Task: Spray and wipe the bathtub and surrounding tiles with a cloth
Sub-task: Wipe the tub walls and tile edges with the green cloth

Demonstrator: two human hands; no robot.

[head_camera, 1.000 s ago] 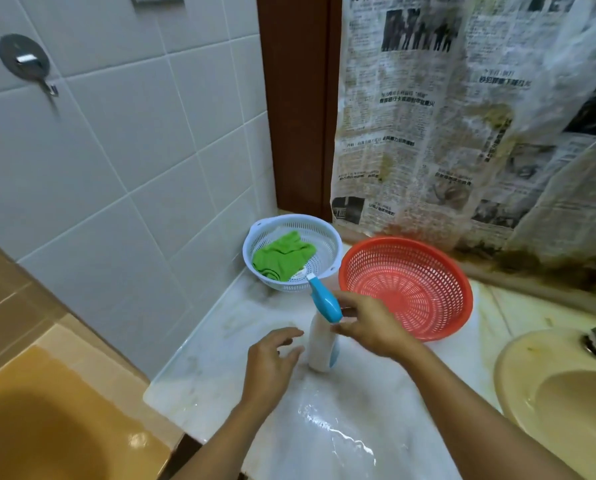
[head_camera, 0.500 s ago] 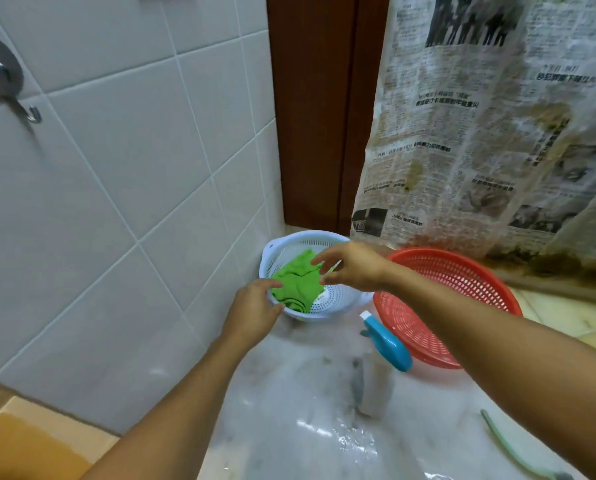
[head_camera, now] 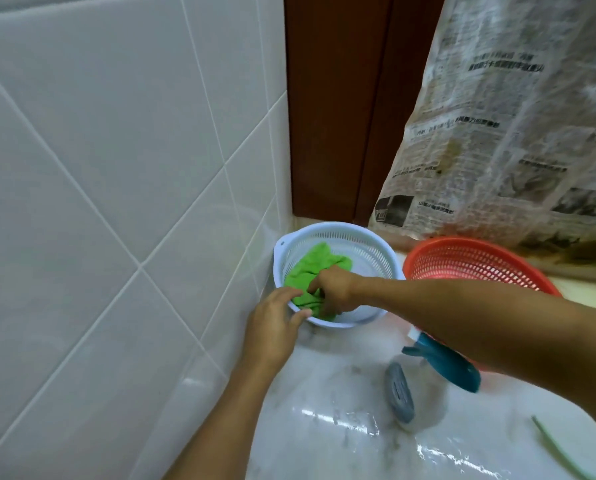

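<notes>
A green cloth [head_camera: 310, 271] lies inside a pale blue colander [head_camera: 366, 244] in the corner of the marble counter. My right hand [head_camera: 331, 289] reaches into the colander and its fingers curl into the cloth. My left hand [head_camera: 272, 323] holds the colander's near rim, thumb over the edge and touching the cloth. A white spray bottle with a teal trigger head [head_camera: 445, 365] stands on the counter beneath my right forearm. White wall tiles [head_camera: 116, 168] fill the left side.
A red plastic colander [head_camera: 469, 261] sits right of the blue one. A newspaper-print shower curtain [head_camera: 514, 133] hangs at the back right beside a brown door frame [head_camera: 341, 116]. The wet marble counter [head_camera: 324, 427] carries a thin green strip [head_camera: 559, 452] at the lower right.
My right hand let go of the spray bottle and reached into the blue colander, now gripping the green cloth. My left hand moved onto the colander's rim. The view moved closer.
</notes>
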